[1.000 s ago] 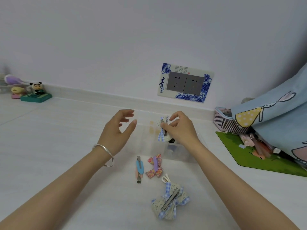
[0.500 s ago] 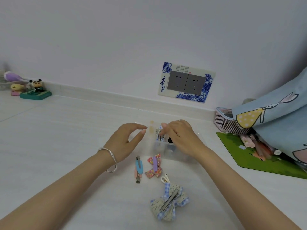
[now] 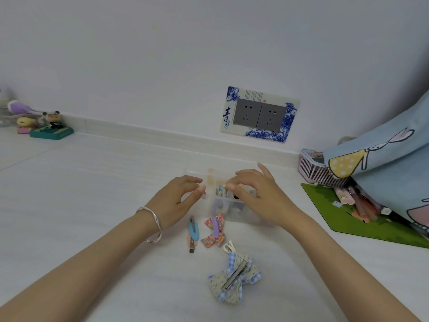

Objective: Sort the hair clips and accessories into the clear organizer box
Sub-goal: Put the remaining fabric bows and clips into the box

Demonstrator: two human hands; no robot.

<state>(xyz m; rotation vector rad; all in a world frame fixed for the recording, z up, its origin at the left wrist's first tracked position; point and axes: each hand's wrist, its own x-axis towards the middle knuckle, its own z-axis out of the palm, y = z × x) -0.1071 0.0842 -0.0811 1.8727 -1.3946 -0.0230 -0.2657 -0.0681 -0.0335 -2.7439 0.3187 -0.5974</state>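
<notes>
Organizer box (image 3: 234, 211): clear, sits mid-table between our hands, checked bow (image 3: 220, 190) poking up inside it
Right hand (image 3: 260, 194): fingers curled over the box, pinching nothing we can see
Left hand (image 3: 177, 201): loosely spread beside the box
Tip: we'd tuck the bow fully down
Room: blue clip (image 3: 192, 231), floral bow (image 3: 214, 230), lace bow (image 3: 233, 277) just in front of the box

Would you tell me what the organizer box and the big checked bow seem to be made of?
The clear organizer box looks like see-through plastic: contents show through its walls. The blue-checked bow clip looks like matte fabric with lace, backed by a shiny, probably metal, clip.
</notes>
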